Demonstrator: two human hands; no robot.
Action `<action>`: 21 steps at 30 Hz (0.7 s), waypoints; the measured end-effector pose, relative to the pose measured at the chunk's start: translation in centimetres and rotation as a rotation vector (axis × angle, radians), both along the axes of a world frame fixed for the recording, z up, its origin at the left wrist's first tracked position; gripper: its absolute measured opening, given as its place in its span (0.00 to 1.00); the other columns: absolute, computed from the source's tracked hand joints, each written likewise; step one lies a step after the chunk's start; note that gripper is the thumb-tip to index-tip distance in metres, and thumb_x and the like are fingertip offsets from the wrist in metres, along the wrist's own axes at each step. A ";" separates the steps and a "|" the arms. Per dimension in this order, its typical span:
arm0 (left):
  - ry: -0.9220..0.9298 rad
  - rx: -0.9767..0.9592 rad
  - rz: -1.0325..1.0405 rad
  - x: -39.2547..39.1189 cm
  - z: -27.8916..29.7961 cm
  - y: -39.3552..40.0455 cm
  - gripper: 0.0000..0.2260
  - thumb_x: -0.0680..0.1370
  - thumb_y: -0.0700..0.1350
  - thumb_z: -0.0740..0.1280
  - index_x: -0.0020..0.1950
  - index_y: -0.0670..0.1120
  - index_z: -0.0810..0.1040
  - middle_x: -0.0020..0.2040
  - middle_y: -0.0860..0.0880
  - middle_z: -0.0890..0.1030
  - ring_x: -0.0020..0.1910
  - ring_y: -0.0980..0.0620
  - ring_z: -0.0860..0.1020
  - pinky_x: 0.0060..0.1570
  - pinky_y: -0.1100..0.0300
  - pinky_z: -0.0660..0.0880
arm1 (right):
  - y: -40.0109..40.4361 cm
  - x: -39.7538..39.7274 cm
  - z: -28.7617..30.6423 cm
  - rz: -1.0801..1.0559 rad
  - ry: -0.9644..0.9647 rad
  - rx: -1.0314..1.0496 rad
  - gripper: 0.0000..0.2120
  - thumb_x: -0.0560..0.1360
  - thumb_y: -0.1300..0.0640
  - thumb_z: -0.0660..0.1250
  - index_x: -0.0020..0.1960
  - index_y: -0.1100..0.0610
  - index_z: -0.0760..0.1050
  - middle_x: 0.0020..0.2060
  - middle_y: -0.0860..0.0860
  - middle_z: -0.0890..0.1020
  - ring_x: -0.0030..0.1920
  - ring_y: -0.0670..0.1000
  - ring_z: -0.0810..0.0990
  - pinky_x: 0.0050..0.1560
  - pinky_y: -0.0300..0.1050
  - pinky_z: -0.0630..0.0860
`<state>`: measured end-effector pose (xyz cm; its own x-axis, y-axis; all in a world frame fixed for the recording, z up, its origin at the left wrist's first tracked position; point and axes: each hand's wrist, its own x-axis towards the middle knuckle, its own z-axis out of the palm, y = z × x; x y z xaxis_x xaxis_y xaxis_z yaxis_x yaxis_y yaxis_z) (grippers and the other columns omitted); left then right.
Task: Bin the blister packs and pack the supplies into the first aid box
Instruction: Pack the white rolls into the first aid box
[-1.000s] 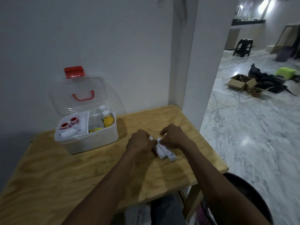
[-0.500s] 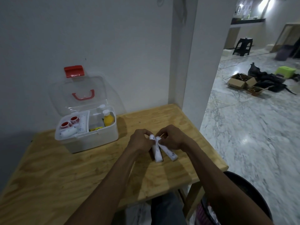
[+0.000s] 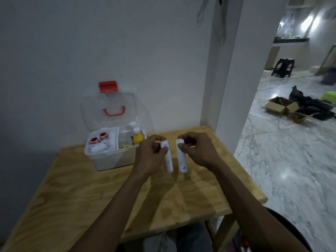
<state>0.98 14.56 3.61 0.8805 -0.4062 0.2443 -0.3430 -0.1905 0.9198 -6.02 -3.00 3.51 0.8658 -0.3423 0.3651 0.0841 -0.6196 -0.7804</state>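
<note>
My left hand grips the top of a white bandage roll, which hangs down above the wooden table. Beside it my right hand pinches the top of a second white roll, a small gap apart from the first. Just left of my hands stands the open white first aid box, its clear lid with a red handle leaning up against the wall. Inside it lie two red tape rolls, white rolls and a yellow bottle.
A dark round bin stands on the floor below the table's right front corner. A white wall pillar rises behind the table's far right corner. Cardboard boxes and dark bags lie on the marble floor far right.
Both hands have lifted the two white rolls off the table and drawn them apart, each hand now holding one roll upright.
</note>
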 end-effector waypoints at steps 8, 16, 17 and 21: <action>-0.285 -0.142 0.201 3.2 3.7 6.4 0.11 0.73 0.35 0.72 0.52 0.47 0.82 0.44 0.54 0.84 0.42 0.61 0.81 0.42 0.66 0.77 | 5.6 4.1 4.4 -0.042 -0.281 0.036 0.09 0.73 0.54 0.73 0.52 0.55 0.84 0.44 0.45 0.86 0.44 0.40 0.83 0.42 0.33 0.79; -0.297 -0.186 0.320 7.3 5.0 8.8 0.10 0.72 0.37 0.74 0.50 0.47 0.83 0.42 0.50 0.84 0.40 0.55 0.82 0.43 0.59 0.80 | 9.0 8.7 5.5 -0.045 -0.319 0.073 0.08 0.73 0.56 0.73 0.52 0.54 0.84 0.42 0.44 0.85 0.43 0.37 0.81 0.40 0.30 0.77; -0.303 -0.175 0.319 7.7 4.8 8.7 0.09 0.72 0.37 0.74 0.50 0.47 0.83 0.42 0.51 0.84 0.40 0.55 0.82 0.43 0.60 0.80 | 9.2 9.1 5.4 -0.040 -0.315 0.068 0.08 0.73 0.56 0.73 0.52 0.55 0.84 0.42 0.45 0.85 0.42 0.36 0.81 0.40 0.29 0.77; -0.351 -0.096 0.296 8.5 3.7 7.8 0.08 0.72 0.37 0.73 0.50 0.46 0.82 0.41 0.54 0.83 0.40 0.58 0.81 0.40 0.67 0.76 | 9.5 10.2 4.4 -0.028 -0.278 0.062 0.08 0.72 0.57 0.74 0.52 0.55 0.84 0.43 0.47 0.86 0.42 0.38 0.82 0.41 0.30 0.78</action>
<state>9.47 22.36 7.35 0.8127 -0.1104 0.5722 -0.5801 -0.2465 0.7764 4.21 6.51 7.89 0.7252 -0.3938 0.5648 0.2834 -0.5769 -0.7661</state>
